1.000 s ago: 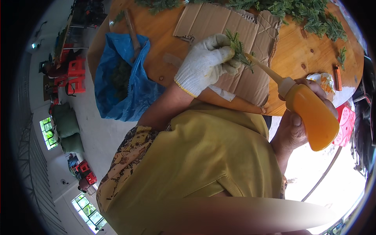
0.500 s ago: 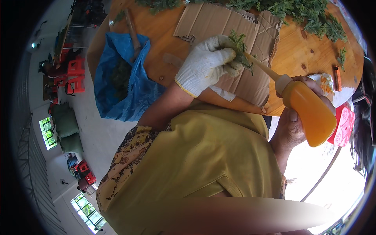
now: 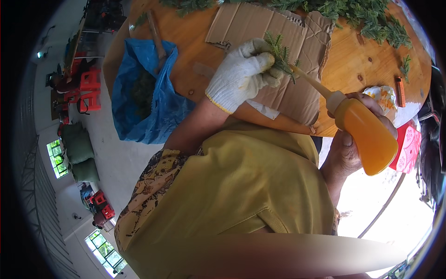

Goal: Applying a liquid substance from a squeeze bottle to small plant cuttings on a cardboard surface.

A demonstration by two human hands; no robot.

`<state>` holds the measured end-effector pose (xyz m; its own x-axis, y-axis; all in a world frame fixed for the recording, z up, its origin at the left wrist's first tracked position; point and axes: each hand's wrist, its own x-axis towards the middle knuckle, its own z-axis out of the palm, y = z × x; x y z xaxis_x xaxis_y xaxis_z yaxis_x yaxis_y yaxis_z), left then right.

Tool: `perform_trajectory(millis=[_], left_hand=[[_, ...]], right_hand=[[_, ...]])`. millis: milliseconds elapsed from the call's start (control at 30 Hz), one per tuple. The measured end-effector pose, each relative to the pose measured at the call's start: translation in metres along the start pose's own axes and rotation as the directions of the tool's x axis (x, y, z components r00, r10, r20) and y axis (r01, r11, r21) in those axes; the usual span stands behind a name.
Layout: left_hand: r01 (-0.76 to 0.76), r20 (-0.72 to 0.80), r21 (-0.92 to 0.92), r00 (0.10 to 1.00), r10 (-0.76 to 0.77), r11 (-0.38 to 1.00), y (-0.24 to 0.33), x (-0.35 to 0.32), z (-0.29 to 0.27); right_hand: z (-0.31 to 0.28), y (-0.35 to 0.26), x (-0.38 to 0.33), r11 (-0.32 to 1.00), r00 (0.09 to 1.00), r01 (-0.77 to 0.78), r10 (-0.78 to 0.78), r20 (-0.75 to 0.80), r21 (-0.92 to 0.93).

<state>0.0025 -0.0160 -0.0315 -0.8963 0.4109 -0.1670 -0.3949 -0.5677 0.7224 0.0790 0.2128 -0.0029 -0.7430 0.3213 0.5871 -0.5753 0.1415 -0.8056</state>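
Observation:
My left hand [image 3: 246, 72], in a white knit glove with yellowish stains, pinches a small green fir-like sprig [image 3: 279, 52] above a torn sheet of cardboard [image 3: 251, 22]. Bare, my right hand [image 3: 354, 132] is wrapped round a yellow-orange squeeze bottle [image 3: 370, 139] with a long tapered nozzle. The bottle is tilted, its nozzle tip at the sprig's lower right side. Whether the tip touches the sprig I cannot tell. Much of the left fingertips' grip is hidden behind the glove.
The round wooden table [image 3: 371, 58] carries a heap of green sprigs [image 3: 353, 18] at its far side. A blue plastic bag [image 3: 125, 93] with greenery hangs at the left edge. At right lie a stained white wad [image 3: 386, 98], an orange object [image 3: 400, 92] and a lone sprig [image 3: 405, 68].
My left hand and the sprig have shifted slightly left and up. The bottle has moved a little left with my right hand, its nozzle still beside the sprig.

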Motion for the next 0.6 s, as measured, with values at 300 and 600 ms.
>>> perform_trajectory(millis=[300,600], left_hand=[[-0.004,-0.041,0.012,0.999,0.005,1.0,0.0008,-0.0011,-0.0001],[-0.034,-0.081,-0.088,0.996,0.026,0.996,0.0001,-0.0007,-0.0005]], right_hand=[[-0.0011,-0.0016,0.0001,0.999,1.0,-0.014,0.015,-0.015,0.049],[-0.0053,-0.0005,-0.0042,0.998,0.999,-0.05,0.05,0.009,0.041]])
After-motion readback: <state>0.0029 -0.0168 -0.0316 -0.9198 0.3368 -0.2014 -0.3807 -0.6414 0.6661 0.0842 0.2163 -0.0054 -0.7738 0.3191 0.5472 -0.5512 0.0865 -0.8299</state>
